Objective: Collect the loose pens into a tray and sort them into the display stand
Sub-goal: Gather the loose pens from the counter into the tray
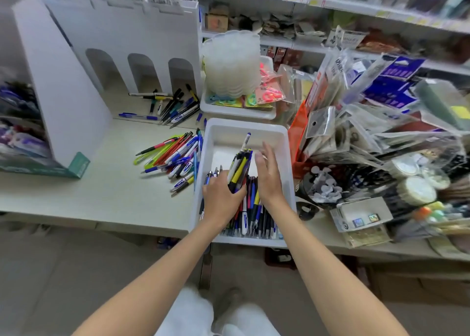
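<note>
Pens (254, 216) lie packed side by side in the near half of the white tray (229, 131), which sits on the shelf edge straight ahead of me. From my feed, the left hand (221, 196) has its fingers curled round a bundle (240, 168) of pens, mostly dark barrels with one yellow, and holds it tilted, tips pointing to the far wall of the tray. One white pen with a blue cap sticks out past the rest. The right hand (268, 175) is over the tray just beside the bundle, fingers straight and close together, holding nothing. I cannot tell whether its thumb touches the bundle.

Left of the tray, a loose pile (175, 155) of red, green, blue and white pens lies on the shelf, touching the tray's left wall. Farther back, a second pile (175, 104) lies at the foot of the white display stand (122, 30), below its three arched openings. Behind the tray sits another white tray (236, 113) with bright packets and a stack of clear plastic containers (231, 61). Bagged goods (381, 107) crowd the shelf to the right.
</note>
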